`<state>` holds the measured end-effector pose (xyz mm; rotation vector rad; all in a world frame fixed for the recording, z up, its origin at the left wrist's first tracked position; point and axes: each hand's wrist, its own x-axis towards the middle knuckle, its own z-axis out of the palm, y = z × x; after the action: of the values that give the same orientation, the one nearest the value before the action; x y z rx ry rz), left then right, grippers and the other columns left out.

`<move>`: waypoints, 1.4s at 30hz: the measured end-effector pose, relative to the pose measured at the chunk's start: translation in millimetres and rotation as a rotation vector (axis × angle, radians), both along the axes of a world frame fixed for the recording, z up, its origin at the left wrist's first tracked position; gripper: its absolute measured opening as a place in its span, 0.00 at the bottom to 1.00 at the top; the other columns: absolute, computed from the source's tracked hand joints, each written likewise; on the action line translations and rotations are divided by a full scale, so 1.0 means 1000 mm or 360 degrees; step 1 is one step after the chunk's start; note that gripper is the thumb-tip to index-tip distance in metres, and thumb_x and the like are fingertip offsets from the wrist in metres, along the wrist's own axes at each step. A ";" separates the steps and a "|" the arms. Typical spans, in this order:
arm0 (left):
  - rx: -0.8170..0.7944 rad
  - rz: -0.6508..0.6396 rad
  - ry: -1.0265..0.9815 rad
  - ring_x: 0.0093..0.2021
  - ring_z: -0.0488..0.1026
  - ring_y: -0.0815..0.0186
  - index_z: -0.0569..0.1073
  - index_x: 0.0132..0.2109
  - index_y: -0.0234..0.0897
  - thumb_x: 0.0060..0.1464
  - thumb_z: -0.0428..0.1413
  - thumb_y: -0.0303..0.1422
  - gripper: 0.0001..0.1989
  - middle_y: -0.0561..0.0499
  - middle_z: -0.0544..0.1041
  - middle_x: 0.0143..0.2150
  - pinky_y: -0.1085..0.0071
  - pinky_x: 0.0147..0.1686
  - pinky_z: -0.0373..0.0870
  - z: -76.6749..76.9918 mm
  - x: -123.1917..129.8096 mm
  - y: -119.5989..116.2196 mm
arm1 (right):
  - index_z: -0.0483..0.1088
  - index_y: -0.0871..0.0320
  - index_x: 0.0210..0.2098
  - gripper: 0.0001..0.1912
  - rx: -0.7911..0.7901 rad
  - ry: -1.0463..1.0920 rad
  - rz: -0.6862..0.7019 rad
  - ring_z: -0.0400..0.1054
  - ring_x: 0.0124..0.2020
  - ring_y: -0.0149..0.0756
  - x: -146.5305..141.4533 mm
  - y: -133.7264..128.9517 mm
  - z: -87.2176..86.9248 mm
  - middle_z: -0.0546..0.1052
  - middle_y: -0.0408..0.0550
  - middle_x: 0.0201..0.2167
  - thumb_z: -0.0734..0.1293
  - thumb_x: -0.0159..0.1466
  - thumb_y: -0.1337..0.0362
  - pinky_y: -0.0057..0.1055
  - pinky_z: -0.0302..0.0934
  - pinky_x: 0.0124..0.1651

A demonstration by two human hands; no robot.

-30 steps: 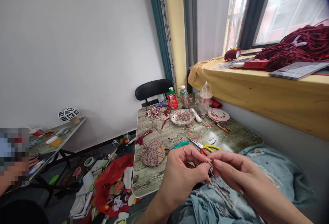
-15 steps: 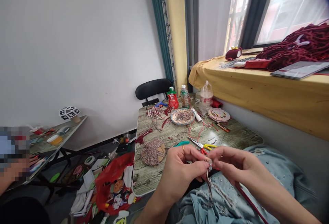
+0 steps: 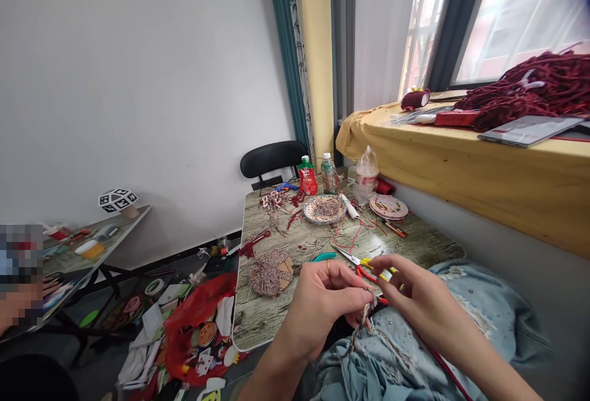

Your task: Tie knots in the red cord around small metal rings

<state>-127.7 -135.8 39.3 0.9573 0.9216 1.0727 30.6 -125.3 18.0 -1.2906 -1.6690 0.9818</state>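
Observation:
My left hand [image 3: 322,303] pinches a small bundle of mixed-colour yarn [image 3: 367,307] between thumb and forefinger, above my lap. Loose strands hang from it over the light blue denim [image 3: 479,303]. Just to its right is my right hand [image 3: 419,293], its fingers curved and apart, with nothing visible in them. A dark red cord [image 3: 449,373] runs below my right wrist. Beyond the hands, scissors [image 3: 348,255] and yellow-handled pliers [image 3: 366,263] lie on the table, partly covered by my fingers. A teal-handled tool [image 3: 326,256] lies behind my left hand.
On the wood-grain table [image 3: 258,327] are a wound yarn card [image 3: 271,273], a bead-filled plate [image 3: 325,209], a red pouch [image 3: 307,179] and a bottle [image 3: 329,175]. Dark red cord [image 3: 544,85] is heaped on the sill. A red bag [image 3: 177,339] lies on the floor. Another person's arm [image 3: 21,309] shows at left.
My right hand has come away from the yarn bundle, and its fingers have spread. My left hand still pinches the bundle. The view has shifted slightly.

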 end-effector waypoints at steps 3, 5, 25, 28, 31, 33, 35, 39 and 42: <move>0.0057 0.0032 0.0127 0.16 0.65 0.75 0.73 0.24 0.31 0.39 0.60 0.26 0.03 0.55 0.72 0.17 0.78 0.18 0.62 0.000 0.001 0.000 | 0.66 0.55 0.43 0.13 -0.0358 0.0366 0.0323 0.64 0.21 0.30 0.000 -0.005 0.005 0.73 0.45 0.31 0.63 0.58 0.59 0.27 0.57 0.22; 0.0064 0.0041 0.0162 0.16 0.65 0.75 0.73 0.24 0.31 0.39 0.60 0.26 0.02 0.55 0.72 0.16 0.78 0.18 0.62 0.000 0.001 -0.001 | 0.68 0.56 0.34 0.08 -0.0320 0.0307 0.0384 0.65 0.23 0.31 0.000 -0.007 0.007 0.73 0.44 0.29 0.63 0.58 0.60 0.28 0.58 0.25; 0.0034 -0.0030 0.0041 0.14 0.66 0.76 0.73 0.23 0.31 0.38 0.61 0.25 0.03 0.55 0.72 0.15 0.81 0.15 0.59 0.007 -0.004 -0.008 | 0.70 0.57 0.45 0.16 -0.0444 0.0864 0.0142 0.55 0.15 0.24 0.030 0.009 0.014 0.76 0.52 0.40 0.61 0.62 0.56 0.25 0.52 0.18; 0.0081 -0.0026 0.0083 0.14 0.66 0.76 0.73 0.24 0.32 0.40 0.60 0.25 0.02 0.56 0.71 0.14 0.81 0.16 0.60 0.008 -0.006 -0.008 | 0.69 0.57 0.47 0.21 -0.0743 0.0797 0.0758 0.63 0.19 0.28 0.010 -0.009 0.019 0.76 0.48 0.27 0.58 0.63 0.50 0.25 0.55 0.21; 0.0085 -0.0017 0.0130 0.15 0.67 0.76 0.74 0.25 0.32 0.41 0.60 0.25 0.02 0.55 0.72 0.16 0.80 0.18 0.62 0.009 -0.008 -0.007 | 0.72 0.57 0.36 0.14 -0.0663 0.0498 0.0761 0.57 0.20 0.25 0.005 -0.013 0.027 0.69 0.40 0.20 0.65 0.59 0.52 0.22 0.50 0.22; 0.0077 -0.0027 0.0150 0.16 0.68 0.75 0.74 0.25 0.31 0.41 0.61 0.25 0.02 0.55 0.72 0.17 0.80 0.19 0.64 0.009 -0.010 -0.007 | 0.72 0.57 0.29 0.12 -0.0525 0.0316 0.0664 0.53 0.21 0.25 0.008 -0.011 0.033 0.67 0.39 0.21 0.66 0.59 0.54 0.22 0.48 0.22; 0.0066 -0.0047 0.0157 0.17 0.69 0.75 0.75 0.26 0.31 0.40 0.62 0.26 0.03 0.55 0.73 0.18 0.79 0.20 0.65 0.010 -0.010 -0.007 | 0.71 0.57 0.27 0.13 -0.0394 0.0199 0.0636 0.54 0.23 0.27 0.013 -0.008 0.038 0.67 0.39 0.22 0.64 0.60 0.54 0.24 0.49 0.25; 0.0068 -0.0085 0.0183 0.18 0.70 0.74 0.75 0.27 0.30 0.41 0.62 0.28 0.04 0.54 0.73 0.19 0.79 0.21 0.66 0.014 -0.009 -0.008 | 0.68 0.56 0.26 0.15 -0.0211 -0.0064 0.0567 0.58 0.25 0.32 0.016 -0.006 0.040 0.67 0.42 0.22 0.59 0.63 0.54 0.26 0.52 0.27; 0.0109 -0.0024 0.0254 0.19 0.70 0.73 0.75 0.27 0.31 0.42 0.62 0.28 0.04 0.53 0.73 0.18 0.78 0.22 0.66 0.016 -0.007 -0.010 | 0.68 0.55 0.26 0.14 0.0043 -0.0257 0.0383 0.61 0.24 0.34 0.011 -0.012 0.037 0.70 0.43 0.21 0.59 0.63 0.56 0.27 0.54 0.25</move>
<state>-134.7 -145.4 55.2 1.1177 1.0116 1.0316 42.0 -137.3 54.6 -1.1973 -1.9909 1.0116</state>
